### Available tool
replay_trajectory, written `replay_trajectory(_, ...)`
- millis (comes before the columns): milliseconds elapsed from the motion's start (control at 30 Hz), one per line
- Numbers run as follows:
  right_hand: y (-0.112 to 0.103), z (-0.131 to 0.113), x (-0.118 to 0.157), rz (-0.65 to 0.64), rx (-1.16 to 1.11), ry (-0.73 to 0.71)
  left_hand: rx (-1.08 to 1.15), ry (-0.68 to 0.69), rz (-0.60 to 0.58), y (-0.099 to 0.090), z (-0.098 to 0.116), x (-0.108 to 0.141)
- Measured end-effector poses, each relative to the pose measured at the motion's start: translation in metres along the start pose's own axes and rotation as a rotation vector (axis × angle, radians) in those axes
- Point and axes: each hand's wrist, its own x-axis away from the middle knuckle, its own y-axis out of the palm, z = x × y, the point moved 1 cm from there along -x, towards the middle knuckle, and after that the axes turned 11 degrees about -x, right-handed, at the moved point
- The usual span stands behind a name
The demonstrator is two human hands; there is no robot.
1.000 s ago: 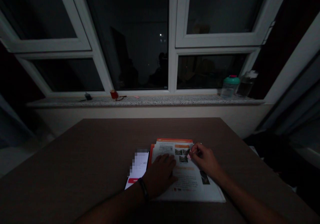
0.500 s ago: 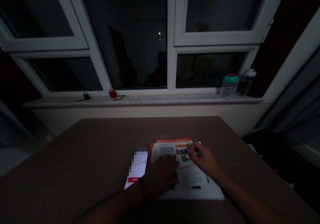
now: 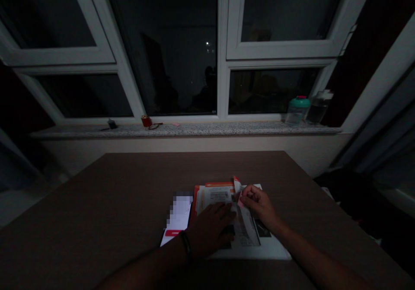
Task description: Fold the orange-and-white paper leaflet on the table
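A magazine or booklet [image 3: 272, 247] with orange edges and printed text and pictures lies on the brown table. My left hand [image 3: 212, 223], a dark band on its wrist, is spread flat on its left part. Thumb and fingertips of my right hand [image 3: 256, 201] pinch a small pink slip of paper [image 3: 240, 200] over the page. Right beside that pinch a page [image 3: 248, 227] stands curled up from the booklet, bending leftward. Whether the fingers grip the page along with the slip, I cannot tell. Left of the booklet lies a phone [image 3: 180, 214] with its screen lit.
Beyond the table [image 3: 145, 173] runs a speckled stone windowsill [image 3: 201, 129]. On it stand a teal-lidded bottle [image 3: 298, 108], another clear bottle [image 3: 319, 107], a red container [image 3: 146, 121] and a small dark bottle [image 3: 112, 124]. Dark windows rise behind.
The page that lay flat under my right hand is lifted and curled toward the left. My right hand has shifted slightly left with the pink slip; my left hand has barely moved.
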Motion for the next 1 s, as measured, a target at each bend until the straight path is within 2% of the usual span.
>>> replay_trajectory(267, -0.002, 0.005, 0.000, -0.039, -0.097, 0.021, 0.203, -0.120, 0.001, -0.004, 0.000, 0.000)
replay_trajectory(433, 0.006, 0.006, 0.001, -0.057, -0.250, 0.037, 0.193, -0.112, 0.024, -0.005, 0.002, -0.001)
replay_trajectory(700, 0.016, 0.005, 0.002, -0.084, -0.347, 0.067, 0.164, -0.071, 0.049, -0.005, 0.001, -0.001)
replay_trajectory(1000, 0.019, 0.004, 0.003, -0.118, -0.478, 0.067, 0.096, -0.003, 0.011, -0.006, 0.002, -0.004)
